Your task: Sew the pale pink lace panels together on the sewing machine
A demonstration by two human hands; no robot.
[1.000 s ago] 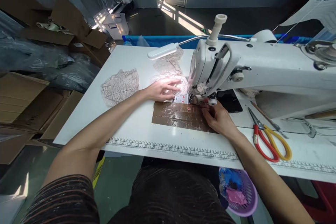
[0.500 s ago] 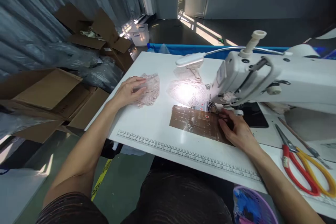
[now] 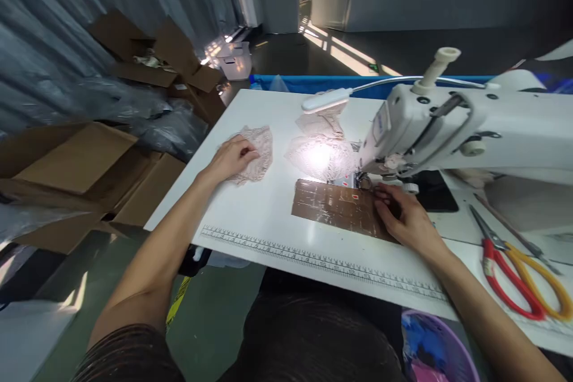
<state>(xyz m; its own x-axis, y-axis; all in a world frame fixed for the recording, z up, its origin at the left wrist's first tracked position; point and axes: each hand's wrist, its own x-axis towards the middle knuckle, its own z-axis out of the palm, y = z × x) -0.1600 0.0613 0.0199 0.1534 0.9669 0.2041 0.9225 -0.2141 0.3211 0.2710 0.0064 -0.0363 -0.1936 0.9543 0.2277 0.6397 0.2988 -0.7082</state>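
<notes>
Bent fingers (image 3: 244, 146) of the left hand (image 3: 226, 160) rest on a loose lace piece (image 3: 265, 144), thumb and forefinger drawn close together; whether they pinch the cloth, I cannot tell. A second ago this hand lay on the second lace piece (image 3: 299, 155), over by the needle; half a second ago it had reached the loose one with its fingers more spread, and now they have curled in. So the left hand's work appears to have shifted to the loose piece, while the second is left lying without a hand on it. The right hand (image 3: 414, 224) has stayed beside the foot of the sewing machine (image 3: 430, 125), thumb and forefinger apart, its other fingertips too hidden to say if they grip anything.

Both lace pieces are thin, pale pinkish openwork with uneven edges. The loose one spreads out past the left fingertips, flat and slightly rumpled. The second lies between the two hands, washed nearly white by the smooth, slim lamp (image 3: 326, 101) above it, one end close to the machine's foot. Just left of the right thumb, shiny brown tape (image 3: 331, 206), creased and scuffed, forms a long flat patch on the smooth white table (image 3: 264, 212).
</notes>
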